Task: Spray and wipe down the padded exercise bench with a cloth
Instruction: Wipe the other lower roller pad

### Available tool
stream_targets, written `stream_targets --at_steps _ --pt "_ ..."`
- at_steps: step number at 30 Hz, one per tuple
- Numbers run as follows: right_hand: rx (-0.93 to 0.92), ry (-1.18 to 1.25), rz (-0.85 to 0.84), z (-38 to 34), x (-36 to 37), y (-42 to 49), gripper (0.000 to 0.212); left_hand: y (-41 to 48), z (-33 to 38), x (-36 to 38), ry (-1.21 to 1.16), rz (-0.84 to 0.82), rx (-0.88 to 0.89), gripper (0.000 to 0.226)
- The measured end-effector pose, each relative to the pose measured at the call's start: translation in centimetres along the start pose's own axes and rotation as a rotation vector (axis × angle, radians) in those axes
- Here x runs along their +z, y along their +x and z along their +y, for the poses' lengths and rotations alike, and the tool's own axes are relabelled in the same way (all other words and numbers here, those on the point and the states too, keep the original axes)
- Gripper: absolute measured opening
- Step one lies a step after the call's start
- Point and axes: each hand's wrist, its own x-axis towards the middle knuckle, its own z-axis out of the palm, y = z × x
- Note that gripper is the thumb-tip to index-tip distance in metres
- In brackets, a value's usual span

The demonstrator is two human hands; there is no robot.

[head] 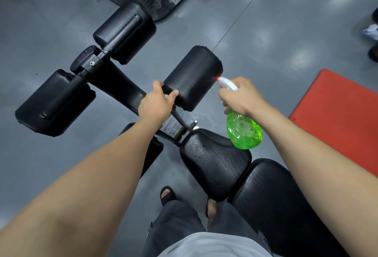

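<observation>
The black padded bench stands below me, its seat pad (214, 164) wet with droplets and a longer back pad (272, 199) at the lower right. My left hand (157, 103) grips the near end of a black roller pad (192, 76). My right hand (239, 97) grips a green spray bottle (243, 132); its white nozzle with a red tip points at the roller pad's right side. No cloth shows in view.
Two more black roller pads (55, 103) (124, 31) sit on the bench's frame to the left. A red mat (339, 117) lies on the grey floor at right. Dark machine parts stand at the top. My sandalled feet are below the seat pad.
</observation>
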Motion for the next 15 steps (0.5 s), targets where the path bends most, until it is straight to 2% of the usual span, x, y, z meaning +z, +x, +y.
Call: stream_targets --at_steps 2,5,8,13,15 --pt "0.014 0.013 0.06 0.0 -0.6 0.3 0.022 0.1 -0.1 0.1 -0.035 0.047 -0.041 0.048" --pt "-0.009 0.013 0.107 0.1 -1.3 0.5 0.018 -0.1 0.0 0.0 -0.027 -0.004 -0.006 0.057" --pt "0.006 0.038 0.053 -0.1 -1.0 0.1 0.016 -0.2 0.0 -0.2 0.001 -0.038 0.026 0.066" --pt "0.025 0.073 -0.079 -0.3 0.7 -0.9 0.016 0.2 -0.1 0.2 -0.042 0.035 -0.043 0.051" --pt "0.023 0.059 -0.109 -0.3 1.2 -0.9 0.023 0.1 -0.1 0.1 -0.029 0.03 -0.042 0.059"
